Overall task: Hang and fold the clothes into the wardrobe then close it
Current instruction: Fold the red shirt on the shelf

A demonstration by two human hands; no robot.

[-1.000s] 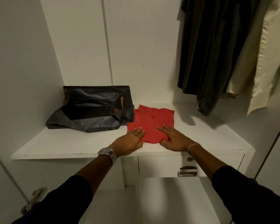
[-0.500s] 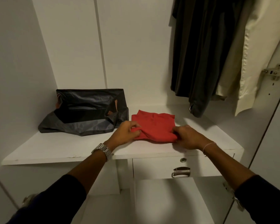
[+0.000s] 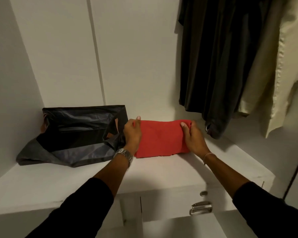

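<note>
Red garment (image 3: 162,138) between both hands' grip

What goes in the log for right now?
left hand: grips red cloth | right hand: grips cloth | cloth: folded, on shelf, beside bag

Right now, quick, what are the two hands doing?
Left hand: closed, gripping the left end of the folded red garment.
Right hand: closed, gripping its right end.
</note>
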